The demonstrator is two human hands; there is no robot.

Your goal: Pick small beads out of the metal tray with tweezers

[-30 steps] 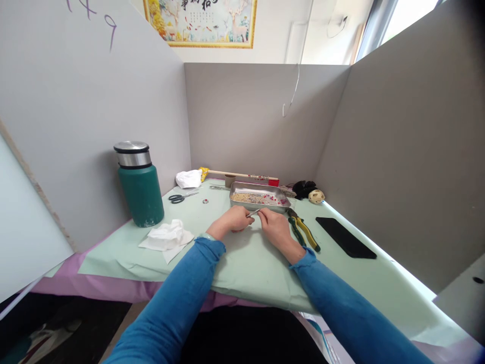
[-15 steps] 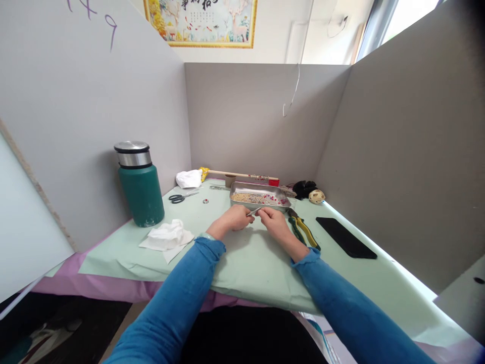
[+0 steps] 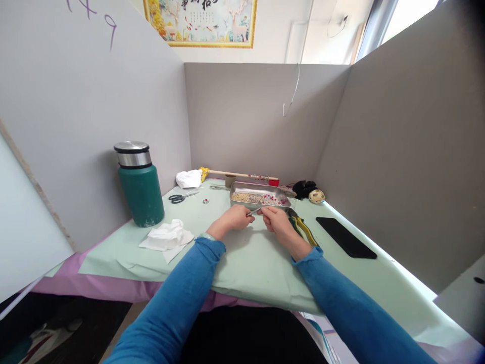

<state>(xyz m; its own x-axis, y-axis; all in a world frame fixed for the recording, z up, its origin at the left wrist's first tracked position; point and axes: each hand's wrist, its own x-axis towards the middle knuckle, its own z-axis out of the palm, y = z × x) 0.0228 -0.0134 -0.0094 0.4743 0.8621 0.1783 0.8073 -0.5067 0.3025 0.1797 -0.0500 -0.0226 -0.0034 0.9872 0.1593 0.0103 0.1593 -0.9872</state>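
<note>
My left hand [image 3: 238, 217] is closed around a thin silvery tool [image 3: 254, 212], perhaps tweezers; its kind is hard to make out. The tool's tip points right, towards my right hand [image 3: 276, 220], whose fingers are pinched together close to it. Whatever lies in that pinch is too small to name. Just beyond both hands stands a metal tray [image 3: 261, 187] holding tan, pale and red beads [image 3: 248, 198]. Pliers with yellow and green handles [image 3: 307, 232] lie beside my right wrist, partly covered by it.
Left are a green bottle [image 3: 141, 194], crumpled tissue [image 3: 168, 235], scissors [image 3: 178, 198] and a small round piece [image 3: 205, 201]. A beaded stick [image 3: 235, 174] lies behind the tray. Right are a black flat slab [image 3: 345, 237] and a pale spotted ball [image 3: 317, 196]. Grey partitions enclose the table.
My right hand has shifted slightly to the right, away from the tool's tip, and covers more of the pliers. My left hand has stayed in place with the tool.
</note>
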